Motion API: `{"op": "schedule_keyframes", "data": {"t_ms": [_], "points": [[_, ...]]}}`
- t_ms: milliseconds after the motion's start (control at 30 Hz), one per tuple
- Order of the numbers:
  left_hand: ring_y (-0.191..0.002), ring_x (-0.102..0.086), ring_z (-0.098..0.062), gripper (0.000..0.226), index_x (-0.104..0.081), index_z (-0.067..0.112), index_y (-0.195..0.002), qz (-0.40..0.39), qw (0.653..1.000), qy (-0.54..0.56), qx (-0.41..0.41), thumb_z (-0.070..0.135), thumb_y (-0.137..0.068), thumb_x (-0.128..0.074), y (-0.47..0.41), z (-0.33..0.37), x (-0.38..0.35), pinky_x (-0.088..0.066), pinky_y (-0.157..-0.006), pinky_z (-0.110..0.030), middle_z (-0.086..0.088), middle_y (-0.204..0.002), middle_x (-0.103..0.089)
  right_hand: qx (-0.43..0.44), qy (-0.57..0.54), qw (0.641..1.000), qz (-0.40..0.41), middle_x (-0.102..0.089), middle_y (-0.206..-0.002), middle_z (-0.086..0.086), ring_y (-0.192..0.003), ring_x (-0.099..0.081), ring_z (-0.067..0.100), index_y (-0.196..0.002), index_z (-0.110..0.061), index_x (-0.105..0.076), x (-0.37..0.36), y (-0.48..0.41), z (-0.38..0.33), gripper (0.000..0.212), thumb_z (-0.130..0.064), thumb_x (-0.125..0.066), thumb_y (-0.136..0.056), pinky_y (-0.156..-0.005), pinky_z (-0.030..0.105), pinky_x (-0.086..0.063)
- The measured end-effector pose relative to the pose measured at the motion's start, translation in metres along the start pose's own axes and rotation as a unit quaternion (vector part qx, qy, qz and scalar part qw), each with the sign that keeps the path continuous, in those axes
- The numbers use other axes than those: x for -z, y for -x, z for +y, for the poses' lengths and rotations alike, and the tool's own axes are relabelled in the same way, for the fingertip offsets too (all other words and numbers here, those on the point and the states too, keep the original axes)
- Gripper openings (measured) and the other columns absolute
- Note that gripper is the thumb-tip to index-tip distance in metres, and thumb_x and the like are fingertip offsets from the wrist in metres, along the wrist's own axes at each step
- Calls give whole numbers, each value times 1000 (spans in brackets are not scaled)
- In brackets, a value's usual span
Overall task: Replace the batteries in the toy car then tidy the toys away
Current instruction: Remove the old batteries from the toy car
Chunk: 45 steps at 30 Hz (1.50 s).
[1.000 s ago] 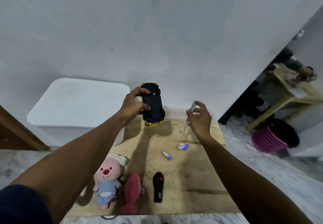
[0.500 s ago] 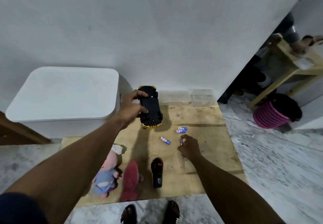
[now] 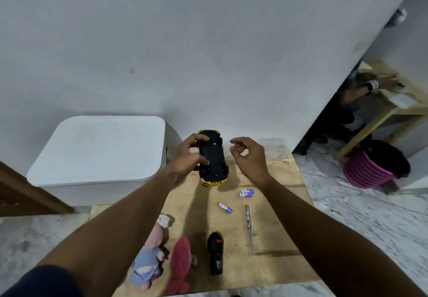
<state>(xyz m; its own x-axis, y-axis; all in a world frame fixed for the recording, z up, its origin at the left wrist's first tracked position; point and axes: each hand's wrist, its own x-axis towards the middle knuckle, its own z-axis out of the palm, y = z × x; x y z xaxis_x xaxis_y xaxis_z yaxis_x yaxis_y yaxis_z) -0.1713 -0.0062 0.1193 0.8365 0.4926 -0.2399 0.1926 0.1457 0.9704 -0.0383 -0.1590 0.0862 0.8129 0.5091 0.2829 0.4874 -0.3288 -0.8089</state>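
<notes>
Head view: the left hand [image 3: 188,155] grips the toy car [image 3: 214,157] above the far end of the table [image 3: 278,227]. The car's black underside is turned up and a yellow edge shows at its near end. The left fingers [image 3: 201,138] curl over the car's far left side, and the thumb lies across the underside nearer the middle. The right hand [image 3: 250,157] hangs just beside the car on its right, apart from it. Its fingers [image 3: 238,141] are loosely curled and hold nothing. Two batteries [image 3: 246,192] lie together on the table below the car, with a single battery [image 3: 225,207] near them. A screwdriver [image 3: 248,225] lies beside that, and a black remote [image 3: 215,252] sits nearer the camera.
</notes>
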Motion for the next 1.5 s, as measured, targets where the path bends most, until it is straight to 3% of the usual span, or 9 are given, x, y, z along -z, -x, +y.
{"op": "schedule_keyframes", "data": {"t_ms": [200,467,700,867,1000,1100,1200,1367,1500], "points": [[-106,-62,-28,70,-61,27,-118,-6,1000,-5,-15,-23,-69,-62,-4,16,5,-58,-59,-29,-7,-126,-56,111,112,974,-164,-59,-104,-13,-101,-50,4,-111,-33,-69,-3,-35,-50,28,-24,-70,-84,-81,24,-44],[-107,-65,-35,77,-61,30,-121,-19,1000,11,-15,-22,-65,-60,-1,21,25,-60,-66,-36,-6,-128,-56,120,124,961,-218,-56,-113,-9,-115,-44,12,-111,-32,-72,-9,-41,-72,27,-20,-65,-89,-96,32,-45],[-108,-64,-34,77,-60,32,-124,-20,999,24,-18,-22,-69,-59,-1,23,39,-58,-65,-32,-5,-131,-55,100,72,969,-213,-65,-101,-14,-105,-54,9,-96,-37,-71,-14,-47,-84,15,-28,-73,-84,-95,36,-46],[-104,-63,-31,78,-60,31,-121,0,1000,22,-16,-26,-68,-58,1,26,40,-60,-67,-39,-7,-131,-55,80,-13,971,-227,-70,-82,-7,-76,-62,5,-86,-21,-72,0,-56,-98,15,-7,-75,-82,-75,17,-47],[-101,-62,-25,79,-59,30,-123,14,1000,10,-10,-28,-69,-56,2,21,42,-60,-64,-36,-5,-129,-53,14,-69,991,-114,-69,-80,-8,-72,-59,4,-85,-20,-71,25,-69,-82,14,-6,-74,-83,-69,14,-44],[-100,-62,-21,81,-59,28,-126,22,1000,8,1,-29,-69,-56,1,12,44,-59,-63,-35,-3,-128,-53,-78,-51,991,-97,-67,-80,-4,-74,-59,7,-90,-12,-73,46,-62,-42,7,-7,-73,-86,-69,12,-45],[-99,-61,-22,80,-57,26,-127,23,1000,11,11,-30,-69,-55,3,1,41,-60,-71,-40,-2,-125,-54,-156,22,979,-131,-66,-77,-2,-77,-61,10,-86,-14,-72,57,-33,14,6,-7,-73,-86,-69,16,-44],[-103,-61,-26,81,-59,28,-125,21,999,9,32,-30,-68,-55,4,-21,35,-60,-80,-48,2,-120,-57,-262,166,929,-204,-72,-95,9,-91,-64,20,-84,-11,-74,60,32,105,6,-7,-70,-85,-71,24,-43],[-102,-62,-25,82,-57,24,-130,15,999,18,48,-30,-69,-54,4,-33,32,-61,-71,-42,-4,-128,-54,-306,181,906,-228,-73,-100,11,-87,-67,21,-82,-18,-70,56,67,144,6,-14,-74,-85,-62,20,-47]]}}
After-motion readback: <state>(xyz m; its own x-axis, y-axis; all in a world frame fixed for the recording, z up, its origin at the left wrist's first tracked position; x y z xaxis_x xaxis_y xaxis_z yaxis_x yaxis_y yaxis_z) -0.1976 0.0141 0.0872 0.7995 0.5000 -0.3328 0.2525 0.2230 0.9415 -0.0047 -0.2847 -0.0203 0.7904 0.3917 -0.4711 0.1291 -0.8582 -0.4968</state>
